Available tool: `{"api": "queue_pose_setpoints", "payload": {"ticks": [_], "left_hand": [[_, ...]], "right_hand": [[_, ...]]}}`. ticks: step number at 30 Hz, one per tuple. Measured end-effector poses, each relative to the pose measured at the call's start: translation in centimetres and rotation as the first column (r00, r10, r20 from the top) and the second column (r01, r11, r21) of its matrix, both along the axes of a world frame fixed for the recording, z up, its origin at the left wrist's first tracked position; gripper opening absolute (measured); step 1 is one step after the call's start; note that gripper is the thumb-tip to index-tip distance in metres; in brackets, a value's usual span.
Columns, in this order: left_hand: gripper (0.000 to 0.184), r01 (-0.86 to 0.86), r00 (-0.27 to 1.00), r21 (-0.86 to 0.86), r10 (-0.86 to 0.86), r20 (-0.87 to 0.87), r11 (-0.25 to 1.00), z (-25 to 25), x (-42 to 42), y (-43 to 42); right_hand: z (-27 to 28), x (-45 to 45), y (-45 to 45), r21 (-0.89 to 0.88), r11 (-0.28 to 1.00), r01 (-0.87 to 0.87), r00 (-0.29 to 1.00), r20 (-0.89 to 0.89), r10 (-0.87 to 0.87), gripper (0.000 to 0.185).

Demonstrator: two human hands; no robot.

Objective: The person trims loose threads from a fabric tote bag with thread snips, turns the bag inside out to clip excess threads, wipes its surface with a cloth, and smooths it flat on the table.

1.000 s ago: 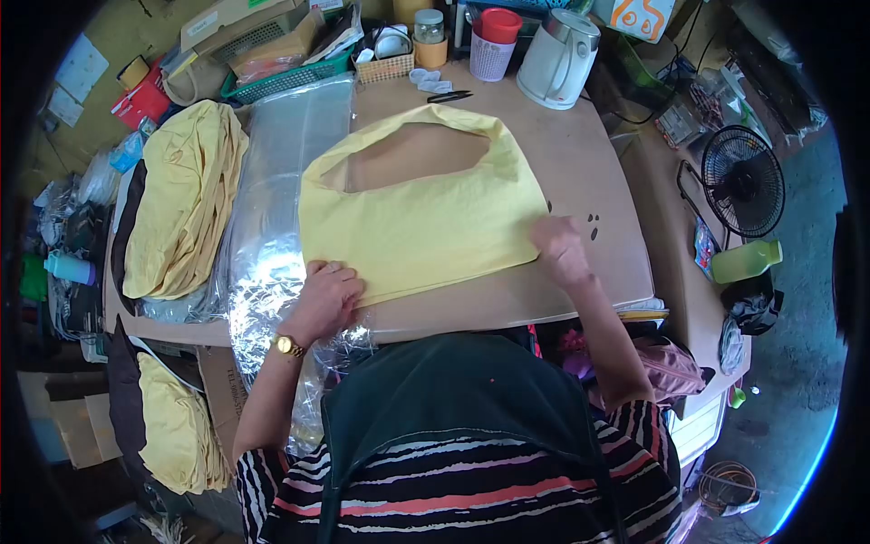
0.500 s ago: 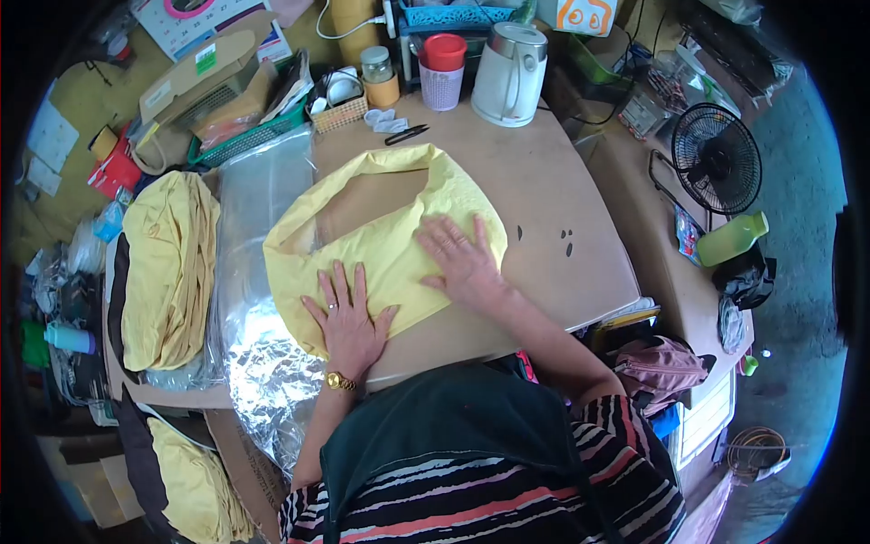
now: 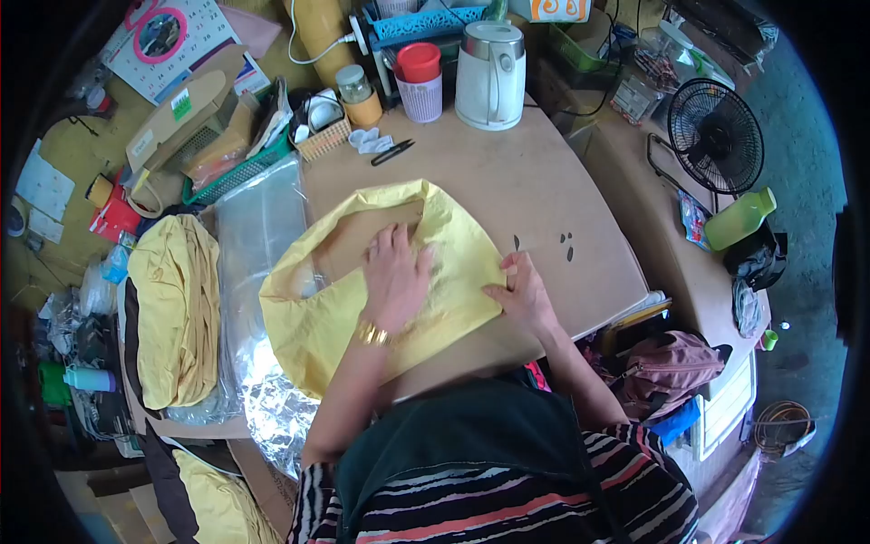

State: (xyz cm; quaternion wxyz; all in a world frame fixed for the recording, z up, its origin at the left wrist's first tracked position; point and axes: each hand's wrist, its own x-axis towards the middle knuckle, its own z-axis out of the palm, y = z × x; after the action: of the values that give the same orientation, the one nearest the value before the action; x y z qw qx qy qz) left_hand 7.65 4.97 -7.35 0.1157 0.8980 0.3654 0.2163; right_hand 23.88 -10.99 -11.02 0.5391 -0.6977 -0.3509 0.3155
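Observation:
A yellow cloth piece, shaped like a bag with a wide loop at the top, lies spread on the brown tabletop. Through the loop's opening the tabletop shows. My left hand, with a gold watch at its wrist, rests on the cloth beside the opening, palm down and fingers stretched out. At the cloth's right edge, my right hand pinches the fabric between thumb and fingers.
Clear plastic sheeting lies left of the cloth, beside a stack of folded yellow fabric. Along the back stand a white kettle, a lilac cup and a jar. A black pen lies before them; a fan is at right.
My left hand has moved up and right across the cloth to the opening. The right hand has gone from lying flat on the cloth to pinching its right edge. The view has shifted slightly.

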Motion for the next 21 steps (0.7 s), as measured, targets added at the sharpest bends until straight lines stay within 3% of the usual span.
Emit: {"api": "queue_pose_setpoints", "payload": {"ticks": [1, 3, 7, 9, 13, 15, 16, 18, 19, 21], "left_hand": [[0.055, 0.002, 1.000, 0.012, -0.002, -0.001, 1.000, 0.2, 1.9, 0.8], [0.044, -0.106, 0.989, -0.200, 0.084, -0.118, 0.974, 0.4, 4.9, 2.0], [0.047, 0.026, 0.994, -0.229, -0.049, -0.099, 0.973, -2.4, 7.5, 3.7], [0.049, 0.025, 0.998, -0.168, -0.016, 0.056, 0.985, -4.3, 7.9, 4.1], [0.032, -0.031, 0.999, -0.240, 0.021, -0.044, 0.970, -3.6, 7.6, 4.3], [0.019, 0.008, 0.962, 0.006, -0.010, 0.274, 1.000, -1.9, 6.4, 3.2], [0.021, 0.044, 0.962, 0.038, -0.052, 0.267, 0.998, -0.4, 5.4, 1.5], [0.036, 0.315, 0.941, 0.014, -0.314, 0.122, 0.949, 1.3, 3.5, -1.8], [0.036, 0.324, 0.939, 0.009, -0.323, 0.115, 0.946, 0.7, 3.1, -3.1], [0.057, 0.322, 0.947, 0.068, -0.319, -0.051, 0.944, -0.9, 2.8, -4.8]], "right_hand": [[0.9, -0.3, -0.3, 0.012, 1.000, 0.002, 1.000, -0.001, -0.002, 0.045], [3.2, -1.1, -1.6, -0.182, 0.969, -0.167, 0.985, -0.073, 0.156, 0.049], [2.2, -2.2, -2.9, -0.089, 0.982, -0.166, 0.979, -0.132, 0.154, 0.056], [3.0, -2.4, -3.1, -0.166, 0.977, -0.137, 0.982, -0.155, 0.112, 0.059], [1.7, -2.3, -3.1, -0.149, 0.983, -0.107, 0.974, -0.213, 0.074, 0.057], [1.3, -2.0, -3.3, -0.064, 0.985, -0.161, 0.975, -0.168, 0.149, 0.053], [1.3, -1.9, -3.2, -0.061, 0.986, -0.156, 0.975, -0.172, 0.144, 0.053], [1.4, -1.9, -3.3, 0.114, 0.986, -0.125, 0.934, -0.322, 0.156, 0.048], [1.9, -1.7, -3.6, 0.112, 0.987, -0.115, 0.933, -0.330, 0.146, 0.048], [3.1, -0.8, -3.7, -0.120, 0.985, -0.121, 0.938, -0.337, 0.074, 0.041]]}}
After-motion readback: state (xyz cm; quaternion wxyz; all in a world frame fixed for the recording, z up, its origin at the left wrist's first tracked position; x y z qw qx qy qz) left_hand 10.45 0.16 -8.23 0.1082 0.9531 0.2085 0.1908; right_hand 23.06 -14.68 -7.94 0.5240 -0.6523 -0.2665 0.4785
